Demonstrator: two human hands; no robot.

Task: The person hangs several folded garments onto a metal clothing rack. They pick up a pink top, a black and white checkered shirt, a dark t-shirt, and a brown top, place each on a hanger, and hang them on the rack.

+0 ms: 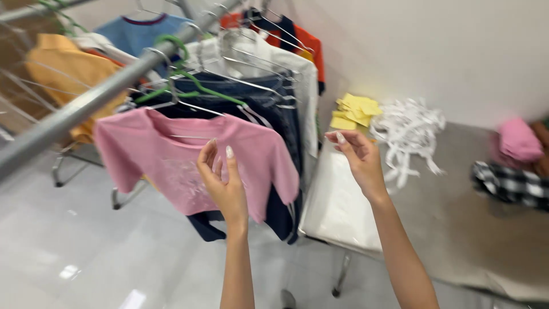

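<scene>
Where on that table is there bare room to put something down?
The grey table is bare in front, between the clear bag stack and the checked cloth. The back corner is crowded with yellow slips and white strips. The rail is packed with hangers.

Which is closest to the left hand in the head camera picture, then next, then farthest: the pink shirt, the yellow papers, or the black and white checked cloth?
From the left hand:
1. Pink shirt, right behind the hand on the rack.
2. Yellow papers, up and to the right on the table, past the right hand.
3. Black and white checked cloth, at the far right edge.
</scene>
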